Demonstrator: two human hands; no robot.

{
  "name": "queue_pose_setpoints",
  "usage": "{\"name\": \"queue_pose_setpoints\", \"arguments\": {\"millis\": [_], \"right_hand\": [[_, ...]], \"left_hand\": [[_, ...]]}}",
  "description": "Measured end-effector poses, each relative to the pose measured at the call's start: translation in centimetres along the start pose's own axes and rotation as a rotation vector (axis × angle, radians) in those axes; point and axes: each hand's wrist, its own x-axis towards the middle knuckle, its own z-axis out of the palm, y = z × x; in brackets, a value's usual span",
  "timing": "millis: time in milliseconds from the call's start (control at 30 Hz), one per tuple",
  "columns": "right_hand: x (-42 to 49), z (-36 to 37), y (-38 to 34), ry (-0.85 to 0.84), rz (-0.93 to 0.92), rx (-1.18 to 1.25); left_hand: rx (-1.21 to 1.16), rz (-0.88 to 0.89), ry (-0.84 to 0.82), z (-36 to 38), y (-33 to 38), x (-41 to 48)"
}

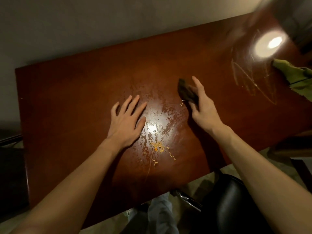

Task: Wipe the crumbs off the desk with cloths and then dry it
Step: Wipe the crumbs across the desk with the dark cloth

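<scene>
Brown glossy worktop [67,98] carries yellow crumbs [157,146] near its front edge, where the surface looks wet. The right grip [205,108] clasps a dark cloth [184,91], beyond the crumbs. The left grip [126,117] is released, its fingers [133,103] spread flat over the worktop. A green cloth [293,73] lies at the far right edge

Dim warm light, lamp glare on the glossy desk [67,92], blurred top-right corner, wide-angle bending at edges

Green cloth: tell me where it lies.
In the head view, the green cloth lies at the right edge of the desk, beyond the right hand.
</scene>
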Motion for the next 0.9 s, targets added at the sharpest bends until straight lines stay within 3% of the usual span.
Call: {"name": "queue_pose_setpoints", "arguments": {"millis": [167, 400, 700, 900], "right_hand": [[-1.5, 3.8, 0.6, 0.012, 0.013, -0.151], [-8.7, 7.2, -3.4, -0.155, -0.208, -0.392], [-2.4, -1.2, -2.3, 0.150, -0.156, -0.276], [-1.5, 1.3, -0.4, -0.210, -0.080, -0.225]], "left_hand": [[0.036, -0.017, 0.024, 0.4, -0.6, -0.5], [0.044, -0.013, 0.055, 0.4, -0.6, -0.6], [0.023, -0.010, 0.082, 0.5, -0.8, -0.6], [0.021, -0.014, 0.104, 0.5, -0.7, -0.6]]}}
